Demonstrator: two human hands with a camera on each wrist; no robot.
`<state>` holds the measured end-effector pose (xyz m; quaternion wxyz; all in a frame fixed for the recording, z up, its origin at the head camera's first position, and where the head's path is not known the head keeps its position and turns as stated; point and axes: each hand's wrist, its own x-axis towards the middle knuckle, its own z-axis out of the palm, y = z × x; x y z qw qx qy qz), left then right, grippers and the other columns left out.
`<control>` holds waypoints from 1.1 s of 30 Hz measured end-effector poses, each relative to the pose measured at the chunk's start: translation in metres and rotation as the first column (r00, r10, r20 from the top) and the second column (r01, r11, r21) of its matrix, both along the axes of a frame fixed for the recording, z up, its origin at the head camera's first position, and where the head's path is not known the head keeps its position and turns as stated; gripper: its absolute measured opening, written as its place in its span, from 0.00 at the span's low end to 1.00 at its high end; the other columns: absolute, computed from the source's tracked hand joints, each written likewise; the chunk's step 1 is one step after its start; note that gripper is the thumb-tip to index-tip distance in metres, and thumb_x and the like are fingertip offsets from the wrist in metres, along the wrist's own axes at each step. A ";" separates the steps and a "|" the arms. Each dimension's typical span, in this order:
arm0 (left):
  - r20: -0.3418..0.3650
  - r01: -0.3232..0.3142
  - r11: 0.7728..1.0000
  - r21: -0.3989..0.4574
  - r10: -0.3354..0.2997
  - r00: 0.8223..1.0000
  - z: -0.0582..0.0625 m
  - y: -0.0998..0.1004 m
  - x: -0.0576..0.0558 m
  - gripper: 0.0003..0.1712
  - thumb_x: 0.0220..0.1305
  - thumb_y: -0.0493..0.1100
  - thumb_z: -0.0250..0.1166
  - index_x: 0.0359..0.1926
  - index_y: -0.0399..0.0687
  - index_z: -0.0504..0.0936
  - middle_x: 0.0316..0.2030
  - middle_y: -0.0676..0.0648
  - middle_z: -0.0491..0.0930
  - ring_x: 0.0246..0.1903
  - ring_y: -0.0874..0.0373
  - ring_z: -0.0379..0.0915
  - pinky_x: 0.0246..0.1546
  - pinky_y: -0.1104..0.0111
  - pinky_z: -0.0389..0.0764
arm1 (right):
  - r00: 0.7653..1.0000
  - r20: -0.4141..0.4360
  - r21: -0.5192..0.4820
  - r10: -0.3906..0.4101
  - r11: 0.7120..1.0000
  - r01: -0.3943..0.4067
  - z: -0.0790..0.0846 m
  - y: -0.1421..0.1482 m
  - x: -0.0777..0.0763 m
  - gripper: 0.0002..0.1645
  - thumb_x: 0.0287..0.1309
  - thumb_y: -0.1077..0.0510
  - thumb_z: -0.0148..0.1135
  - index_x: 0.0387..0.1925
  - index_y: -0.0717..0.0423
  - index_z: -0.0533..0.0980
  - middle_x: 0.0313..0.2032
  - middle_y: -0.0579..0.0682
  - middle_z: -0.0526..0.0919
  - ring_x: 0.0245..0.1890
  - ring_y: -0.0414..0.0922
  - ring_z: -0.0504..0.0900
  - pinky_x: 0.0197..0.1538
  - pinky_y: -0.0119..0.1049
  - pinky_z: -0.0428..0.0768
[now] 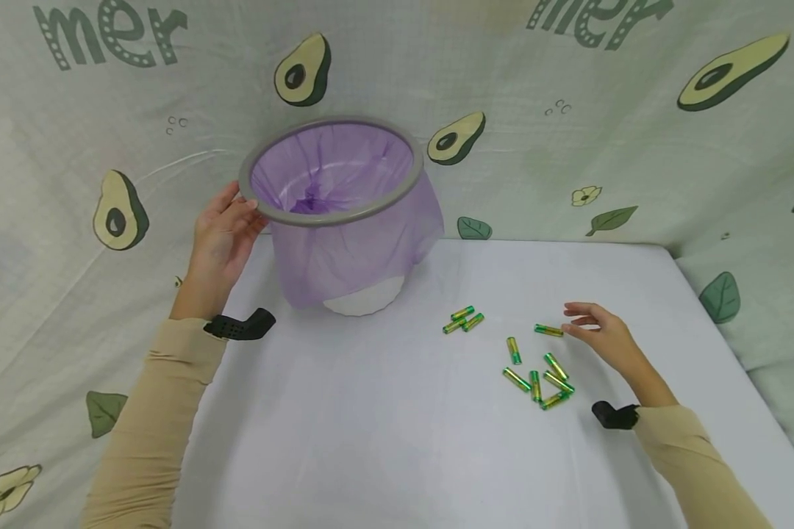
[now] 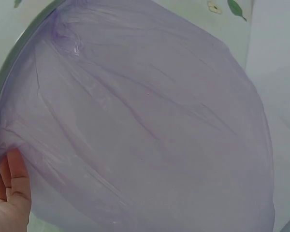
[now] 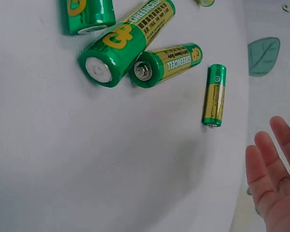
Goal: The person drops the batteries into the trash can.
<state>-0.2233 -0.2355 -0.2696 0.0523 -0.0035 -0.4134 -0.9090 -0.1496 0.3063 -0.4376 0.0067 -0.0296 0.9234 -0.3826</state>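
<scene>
My left hand grips the grey rim of a wastebasket at its left side, fingers curled over the edge. A translucent purple bin bag lines the wastebasket and hangs down outside it; in the left wrist view the bag fills most of the picture. The basket tilts toward me. On the right, my right hand hovers with loosely bent fingers beside a single green and gold battery. The right wrist view shows the fingers spread, apart from a lone battery.
Several batteries lie loosely grouped in front of the right hand. A small cluster of batteries lies nearer the wastebasket. All rest on a white tabletop. An avocado-print cloth hangs behind the table and along its sides.
</scene>
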 end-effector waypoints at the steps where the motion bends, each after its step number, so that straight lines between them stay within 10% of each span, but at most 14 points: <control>1: -0.002 -0.001 1.000 -0.002 0.001 1.000 0.000 0.000 0.000 0.44 0.56 0.23 0.59 0.70 0.41 0.50 0.40 0.44 0.72 0.32 0.57 0.74 0.37 0.70 0.77 | 1.000 0.015 0.003 -0.008 1.000 0.008 -0.001 0.001 -0.001 0.31 0.63 0.48 0.56 0.61 0.61 0.65 0.55 0.62 0.74 0.49 0.49 0.72 0.40 0.21 0.70; 10: -0.033 -0.006 1.000 -0.014 0.006 0.999 -0.002 0.002 -0.002 0.41 0.56 0.23 0.59 0.69 0.39 0.52 0.39 0.43 0.73 0.30 0.57 0.75 0.36 0.70 0.78 | 0.990 0.142 -0.118 -0.015 0.993 0.032 -0.015 0.008 -0.013 0.32 0.63 0.50 0.57 0.62 0.64 0.64 0.54 0.65 0.72 0.37 0.22 0.69 0.38 0.25 0.76; 17: -0.029 -0.008 1.000 -0.023 0.007 1.000 -0.002 0.001 -0.002 0.43 0.56 0.23 0.59 0.70 0.39 0.50 0.39 0.43 0.74 0.29 0.57 0.74 0.36 0.70 0.78 | 0.969 0.245 -0.113 -0.036 0.991 0.066 -0.030 0.013 -0.020 0.32 0.62 0.51 0.58 0.62 0.65 0.64 0.52 0.64 0.74 0.33 0.27 0.72 0.35 0.28 0.78; 24: -0.011 -0.005 1.000 -0.029 0.004 1.000 0.001 0.000 0.000 0.44 0.56 0.24 0.60 0.70 0.41 0.50 0.38 0.44 0.73 0.30 0.57 0.74 0.37 0.70 0.78 | 0.952 0.301 -0.101 -0.050 0.991 0.084 -0.033 0.016 -0.021 0.35 0.58 0.49 0.61 0.60 0.66 0.66 0.36 0.42 0.76 0.30 0.36 0.71 0.31 0.27 0.74; 33: -0.009 -0.003 0.999 -0.049 0.003 1.000 0.000 0.001 0.001 0.44 0.57 0.24 0.59 0.70 0.41 0.50 0.39 0.44 0.74 0.30 0.57 0.74 0.37 0.71 0.77 | 0.953 0.299 -0.028 -0.047 0.998 0.058 -0.039 0.019 -0.025 0.32 0.56 0.46 0.63 0.54 0.66 0.71 0.32 0.47 0.73 0.29 0.38 0.68 0.30 0.27 0.69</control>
